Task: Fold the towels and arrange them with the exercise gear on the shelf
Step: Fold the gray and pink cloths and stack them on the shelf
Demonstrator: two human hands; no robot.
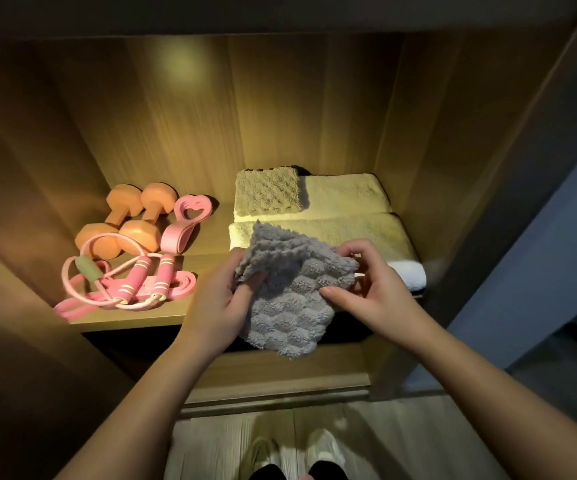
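A small grey textured towel [290, 299] hangs in front of the shelf edge, held by both hands. My left hand [218, 306] grips its left side with fingers curled into the cloth. My right hand [370, 289] pinches its right edge between thumb and fingers. On the wooden shelf [134, 318], right side, lie two folded pale towels [346, 216] with a small folded textured towel [268, 192] on top at the back. On the left sit two orange dumbbells [124, 220], a pink heart-shaped band [186, 220] and a pink jump rope [128, 285].
The shelf sits inside a wooden cabinet with side walls [429, 161] close on both sides and a board above. A white towel edge [408, 273] shows under the pale stack. My shoes [297, 452] stand on the pale floor below.
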